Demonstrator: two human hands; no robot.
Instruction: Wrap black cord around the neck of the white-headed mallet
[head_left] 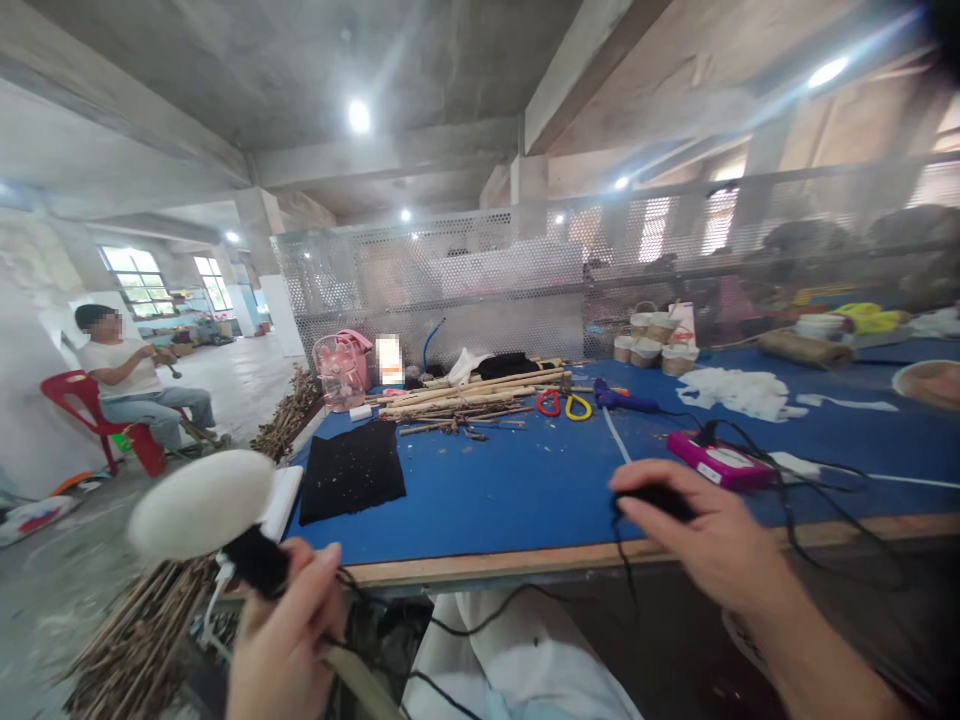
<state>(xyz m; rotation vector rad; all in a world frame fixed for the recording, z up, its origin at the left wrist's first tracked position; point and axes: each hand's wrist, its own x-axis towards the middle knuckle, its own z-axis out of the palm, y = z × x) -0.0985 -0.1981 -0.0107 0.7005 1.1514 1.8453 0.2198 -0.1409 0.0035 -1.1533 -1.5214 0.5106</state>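
My left hand (pixel 289 620) is closed around a wooden stick whose top is wrapped in black yarn (pixel 255 560). A smooth white egg-shaped head (pixel 202 503) sits above the wrapping, tilted to the left and slightly blurred. Over the table's front edge, my right hand (pixel 694 525) pinches a dark bundle of black yarn (pixel 660 500), partly hidden by the fingers. A loose strand hangs from it, and black yarn runs slack across my lap between the hands. Beyond my left hand, a black cloth (pixel 352 470) lies flat on the blue tabletop (pixel 495 490).
Sticks (pixel 472 400) lie in a pile at the back, near red-and-yellow-handled scissors (pixel 574 405) and a blue glue gun (pixel 626 397). A magenta power strip (pixel 720 460) with cables is at right. Bundled twigs (pixel 142 640) stand at lower left. A seated person (pixel 135 370) works farther left.
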